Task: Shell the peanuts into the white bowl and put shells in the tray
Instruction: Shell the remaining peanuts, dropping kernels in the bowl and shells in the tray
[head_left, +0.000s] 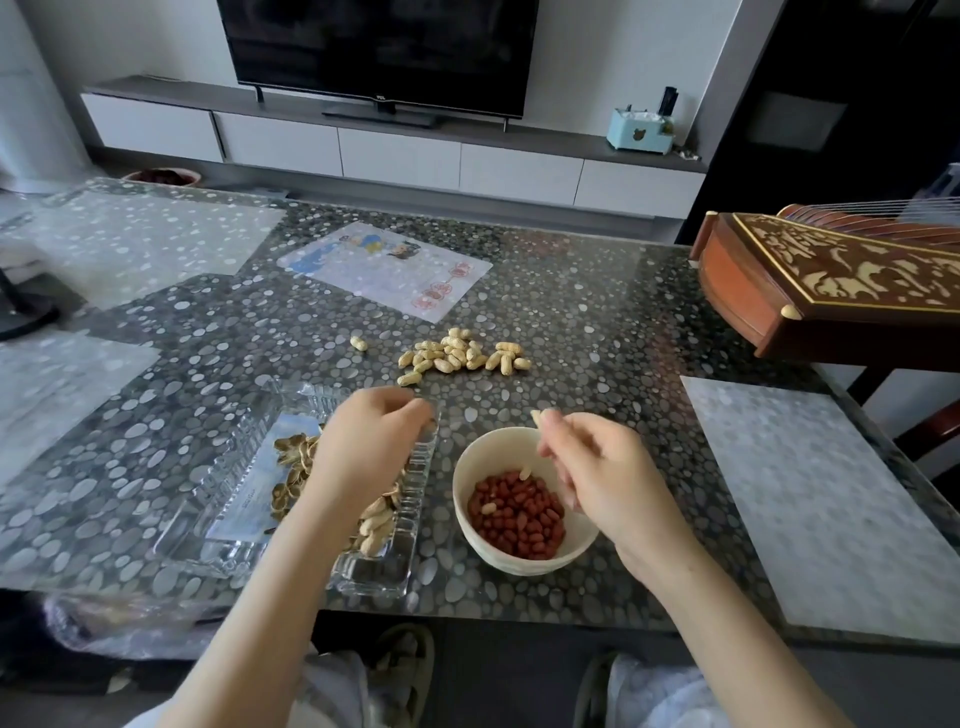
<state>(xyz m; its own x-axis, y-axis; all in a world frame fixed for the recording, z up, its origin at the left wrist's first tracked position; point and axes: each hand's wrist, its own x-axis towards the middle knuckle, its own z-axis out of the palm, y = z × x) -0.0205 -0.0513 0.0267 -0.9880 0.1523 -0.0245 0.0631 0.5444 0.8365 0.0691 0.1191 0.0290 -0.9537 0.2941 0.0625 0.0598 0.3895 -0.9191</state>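
**Desk:** What's closest to the camera?

**Operator:** On my feed both bare forearms come up from the bottom edge. The left hand (371, 441) hangs over the right part of the glass tray (218, 499), knuckles up, fingers curled down over the tray's far right corner. I cannot tell whether they grip anything, because the back of the hand covers the fingertips.

**Desk:** And the other one?

**Operator:** The right hand (597, 467) is over the right side of the white bowl (470, 470), with the back of the hand towards me. Its thumb and forefinger pinch a pale peanut piece (537, 415) above the bowl's far rim, and the other fingers are loosely bent below. I can't make out whether it is a shell half or a whole pod.

**Desk:** Where are the peanuts?

**Operator:** Red kernels (519, 519) cover the bottom of the bowl, with a couple of pale ones among them. Empty shells (291, 457) lie in the tray, partly hidden by the left forearm. Tray and bowl stand just beside each other on the pebble-patterned tabletop (597, 322). Further out, the unshelled peanuts (462, 356) lie in a loose pile, with a single pod (358, 343) apart to its left.

**Desk:** Beyond that?

**Operator:** A printed sheet (384, 270) lies flat on the tabletop. A carved wooden instrument (831, 280) comes in from the right, cut off by the frame. A dark television (379, 47) stands at the back.
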